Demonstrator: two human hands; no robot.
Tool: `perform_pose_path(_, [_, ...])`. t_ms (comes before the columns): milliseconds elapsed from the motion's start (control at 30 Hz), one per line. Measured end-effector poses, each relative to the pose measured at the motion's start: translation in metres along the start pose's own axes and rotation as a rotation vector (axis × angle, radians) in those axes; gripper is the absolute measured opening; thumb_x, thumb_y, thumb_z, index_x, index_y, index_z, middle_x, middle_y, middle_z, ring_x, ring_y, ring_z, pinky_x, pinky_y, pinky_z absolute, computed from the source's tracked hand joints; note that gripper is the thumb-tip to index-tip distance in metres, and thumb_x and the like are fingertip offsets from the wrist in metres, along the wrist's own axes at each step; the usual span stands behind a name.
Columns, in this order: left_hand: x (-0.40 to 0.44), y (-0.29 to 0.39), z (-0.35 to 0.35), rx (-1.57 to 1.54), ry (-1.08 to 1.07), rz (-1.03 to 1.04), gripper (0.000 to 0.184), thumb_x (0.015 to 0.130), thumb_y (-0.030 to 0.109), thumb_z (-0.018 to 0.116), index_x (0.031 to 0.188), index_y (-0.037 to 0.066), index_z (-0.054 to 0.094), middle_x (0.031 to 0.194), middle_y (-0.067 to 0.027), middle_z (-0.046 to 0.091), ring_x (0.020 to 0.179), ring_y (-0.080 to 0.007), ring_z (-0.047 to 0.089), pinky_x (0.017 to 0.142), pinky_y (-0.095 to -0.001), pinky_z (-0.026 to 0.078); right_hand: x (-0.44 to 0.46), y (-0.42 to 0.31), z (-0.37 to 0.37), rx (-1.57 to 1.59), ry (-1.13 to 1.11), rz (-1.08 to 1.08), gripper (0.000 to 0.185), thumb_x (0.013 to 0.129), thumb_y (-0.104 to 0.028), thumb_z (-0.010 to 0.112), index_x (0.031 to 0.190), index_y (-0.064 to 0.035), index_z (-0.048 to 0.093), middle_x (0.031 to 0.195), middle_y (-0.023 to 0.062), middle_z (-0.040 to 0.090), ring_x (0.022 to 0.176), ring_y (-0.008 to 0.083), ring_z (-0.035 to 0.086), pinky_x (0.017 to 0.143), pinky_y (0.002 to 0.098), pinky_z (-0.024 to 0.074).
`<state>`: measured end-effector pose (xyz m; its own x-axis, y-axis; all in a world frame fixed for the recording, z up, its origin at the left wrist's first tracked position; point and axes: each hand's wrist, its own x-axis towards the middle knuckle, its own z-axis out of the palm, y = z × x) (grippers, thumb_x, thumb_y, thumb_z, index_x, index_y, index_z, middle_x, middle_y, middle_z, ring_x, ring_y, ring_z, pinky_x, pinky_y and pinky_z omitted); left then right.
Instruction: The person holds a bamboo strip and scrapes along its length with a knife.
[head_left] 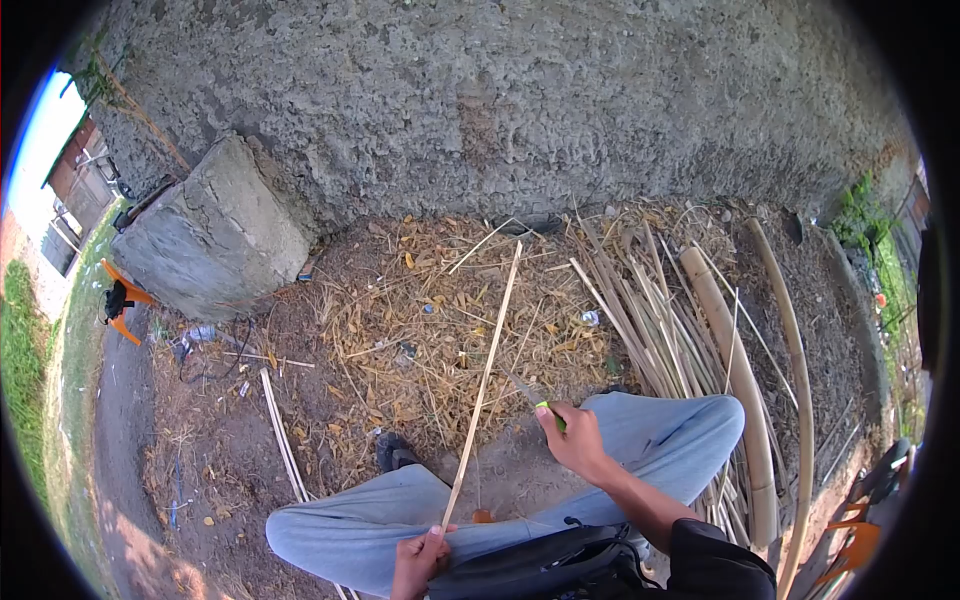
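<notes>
My left hand (pixel 422 560) is closed round the lower end of a long, pale bamboo strip (pixel 487 375), which points up and away from my lap. In my right hand (pixel 574 440) is a knife with a green handle (pixel 560 422); its thin blade (pixel 522 387) points up and left, a short way right of the strip. Whether the blade touches the strip, I cannot tell. Both hands are above my crossed legs in grey-blue trousers (pixel 650 440).
A pile of split bamboo strips (pixel 640 320) lies right, beside thick bamboo poles (pixel 735 385). More strips (pixel 282 430) lie left. Dry leaves and shavings (pixel 410 340) cover the ground before a rough wall (pixel 520 110). A concrete block (pixel 220 230) stands left.
</notes>
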<state>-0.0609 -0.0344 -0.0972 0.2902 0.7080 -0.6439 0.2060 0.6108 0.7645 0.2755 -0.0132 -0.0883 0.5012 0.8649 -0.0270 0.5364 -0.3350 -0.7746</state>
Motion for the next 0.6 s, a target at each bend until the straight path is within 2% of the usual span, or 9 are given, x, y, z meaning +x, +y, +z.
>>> perform_pose_path(33, [0.003,0.000,-0.002,-0.044,-0.043,-0.023,0.037,0.100,0.027,0.058,0.111,-0.006,0.067,0.065,0.0013,0.056,0.056,-0.0052,0.050,0.053,-0.0214,0.041,-0.007,-0.006,0.001,0.008,-0.031,-0.135,0.031,0.094,-0.033,0.060,0.091,-0.0027,0.069,0.063,0.0156,0.061,0.052,0.0328,0.059,0.049,0.0398,0.0453])
perform_pose_path(67, [0.002,0.004,0.001,-0.046,-0.043,-0.026,0.037,0.100,0.027,0.058,0.111,-0.006,0.067,0.065,0.0013,0.056,0.056,-0.0052,0.050,0.053,-0.0214,0.041,-0.013,-0.012,0.003,0.018,-0.065,-0.267,0.030,0.093,-0.032,0.062,0.091,-0.0034,0.069,0.065,0.0144,0.063,0.055,0.0348,0.061,0.051,0.0403,0.0477])
perform_pose_path(100, [0.002,0.009,0.005,-0.017,-0.068,0.008,0.040,0.102,0.030,0.052,0.111,-0.007,0.065,0.063,0.0023,0.052,0.052,-0.0043,0.045,0.050,-0.0213,0.036,-0.020,-0.017,0.007,0.016,-0.068,-0.265,0.030,0.093,-0.032,0.062,0.091,-0.0034,0.069,0.065,0.0144,0.063,0.055,0.0348,0.061,0.051,0.0403,0.0477])
perform_pose_path(133, [0.001,0.012,0.009,0.012,-0.093,0.043,0.044,0.104,0.032,0.047,0.112,-0.008,0.063,0.061,0.0032,0.049,0.049,-0.0035,0.040,0.046,-0.0211,0.031,-0.026,-0.022,0.011,0.046,-0.132,-0.351,0.029,0.093,-0.032,0.062,0.090,-0.0038,0.069,0.066,0.0136,0.064,0.055,0.0343,0.062,0.051,0.0413,0.0488])
perform_pose_path(267, [0.006,0.009,0.014,0.025,-0.084,0.062,0.042,0.104,0.030,0.048,0.111,-0.008,0.064,0.061,0.0030,0.049,0.051,-0.0041,0.042,0.047,-0.0216,0.033,-0.038,-0.032,0.028,0.045,-0.240,-0.532,0.028,0.092,-0.032,0.063,0.091,-0.0049,0.069,0.070,0.0112,0.067,0.054,0.0323,0.063,0.049,0.0424,0.0508])
perform_pose_path(333, [0.008,0.002,0.015,-0.014,-0.078,0.096,0.040,0.103,0.029,0.051,0.110,-0.007,0.066,0.062,0.0049,0.050,0.051,-0.0018,0.039,0.047,-0.0195,0.030,-0.039,-0.038,0.031,0.022,-0.230,-0.545,0.028,0.092,-0.033,0.063,0.092,-0.0054,0.069,0.070,0.0106,0.067,0.054,0.0316,0.063,0.047,0.0423,0.0505])
perform_pose_path(400, [0.010,-0.002,0.013,-0.028,-0.084,0.106,0.041,0.103,0.030,0.051,0.110,-0.007,0.066,0.062,0.0047,0.050,0.051,-0.0019,0.039,0.047,-0.0196,0.030,-0.039,-0.041,0.032,-0.002,-0.216,-0.558,0.029,0.092,-0.034,0.064,0.093,-0.0059,0.069,0.070,0.0101,0.068,0.053,0.0309,0.064,0.046,0.0423,0.0503])
perform_pose_path(467, [0.011,-0.002,0.012,-0.038,-0.095,0.117,0.041,0.103,0.030,0.051,0.110,-0.007,0.066,0.062,0.0046,0.050,0.051,-0.0019,0.039,0.047,-0.0196,0.031,-0.040,-0.040,0.035,-0.079,-0.218,-0.615,0.027,0.089,-0.031,0.068,0.097,-0.0051,0.071,0.069,0.0088,0.066,0.051,0.0274,0.063,0.043,0.0383,0.0490])
perform_pose_path(600, [0.008,0.004,0.015,-0.017,-0.059,0.110,0.040,0.102,0.031,0.053,0.109,-0.005,0.069,0.061,0.0044,0.052,0.052,-0.0018,0.041,0.048,-0.0195,0.032,-0.045,-0.037,0.037,-0.138,-0.238,-0.614,0.029,0.089,-0.034,0.067,0.095,-0.0056,0.070,0.070,0.0078,0.067,0.050,0.0269,0.063,0.043,0.0380,0.0489])
